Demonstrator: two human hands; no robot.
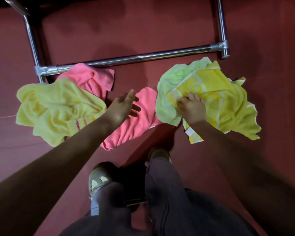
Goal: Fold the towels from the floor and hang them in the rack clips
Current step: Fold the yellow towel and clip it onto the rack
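Down on the red floor (160, 31), the right hand (192, 109) pinched the bright yellow towel (228, 103), which lay crumpled over a pale green towel (167, 99). The left hand (122, 108) hovered with fingers spread over a rumpled pink towel (134, 128). A soft, creased pale yellow towel (58, 108) lay beside the chrome rack (134, 57).

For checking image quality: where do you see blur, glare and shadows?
Head view: the bright yellow towel is sharp; the trousers at the bottom are blurred; glare streaks run along the chrome rack bar; soft shadows darken the red floor.
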